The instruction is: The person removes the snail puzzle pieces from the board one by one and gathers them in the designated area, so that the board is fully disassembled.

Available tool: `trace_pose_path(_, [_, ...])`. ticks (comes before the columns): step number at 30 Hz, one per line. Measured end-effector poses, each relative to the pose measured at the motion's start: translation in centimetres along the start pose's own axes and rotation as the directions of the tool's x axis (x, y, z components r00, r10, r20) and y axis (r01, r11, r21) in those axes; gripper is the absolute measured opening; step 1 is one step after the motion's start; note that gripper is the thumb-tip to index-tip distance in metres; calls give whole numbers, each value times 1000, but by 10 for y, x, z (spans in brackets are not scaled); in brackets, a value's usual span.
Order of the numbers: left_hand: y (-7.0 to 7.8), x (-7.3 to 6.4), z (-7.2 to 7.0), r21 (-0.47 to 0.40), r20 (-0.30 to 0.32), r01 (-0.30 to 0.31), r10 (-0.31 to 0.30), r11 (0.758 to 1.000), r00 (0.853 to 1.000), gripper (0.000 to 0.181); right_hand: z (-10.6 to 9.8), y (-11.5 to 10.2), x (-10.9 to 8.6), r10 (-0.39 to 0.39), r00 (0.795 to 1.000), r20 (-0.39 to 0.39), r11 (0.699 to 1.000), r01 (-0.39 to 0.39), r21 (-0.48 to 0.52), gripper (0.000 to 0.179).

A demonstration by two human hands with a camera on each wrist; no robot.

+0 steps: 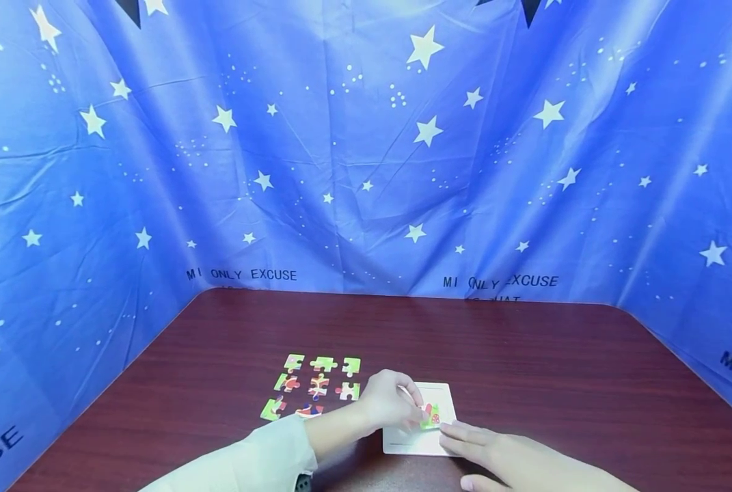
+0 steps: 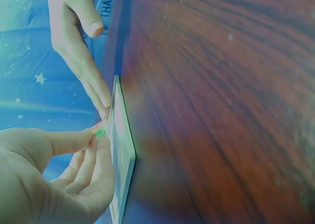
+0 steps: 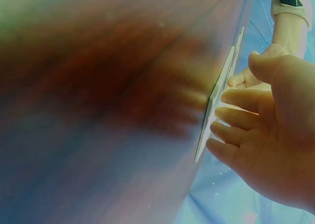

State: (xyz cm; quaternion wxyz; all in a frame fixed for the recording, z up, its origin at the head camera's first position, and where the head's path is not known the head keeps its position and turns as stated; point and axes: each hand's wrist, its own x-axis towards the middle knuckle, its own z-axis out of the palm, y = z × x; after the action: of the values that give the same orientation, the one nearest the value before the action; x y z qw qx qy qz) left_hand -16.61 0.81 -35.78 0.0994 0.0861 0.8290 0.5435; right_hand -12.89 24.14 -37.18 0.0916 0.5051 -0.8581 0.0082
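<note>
A puzzle piece [image 1: 432,416] with green and red print is pinched between thumb and fingers of my left hand [image 1: 391,402]. It is over a white puzzle frame [image 1: 415,443] that lies flat on the table; whether it touches the surface I cannot tell. In the left wrist view the piece [image 2: 100,132] shows between thumb tip and fingertips. My right hand [image 1: 506,451] has its fingers extended at the frame's right edge, close to the piece. The right wrist view shows those fingers [image 3: 236,118] spread along the frame's side [image 3: 215,93], holding nothing.
Left of the frame, several loose puzzle pieces [image 1: 318,386] lie apart in rows on the dark red wooden table [image 1: 525,362]. My left forearm partly covers the nearest row. A blue star-printed curtain [image 1: 366,150] surrounds the table's back and sides.
</note>
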Motion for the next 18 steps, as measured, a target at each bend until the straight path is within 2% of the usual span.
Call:
trace_pose_path(5, [-5,1,-9,-27,-16,0,-1,1000,1000,13,-3,-3,13,47,998,42,995,-50,87,49])
trace_pose_path(8, [-9,1,-16,-30,-27,-14,14,999,1000,12,-3,-5,23,62,997,50,992,-68,106,48])
trace_pose_path(18, [-19,-1,-46,-43,-64,-15,12,999,998,12,-6,-9,56,55,992,109,992,-66,105,48])
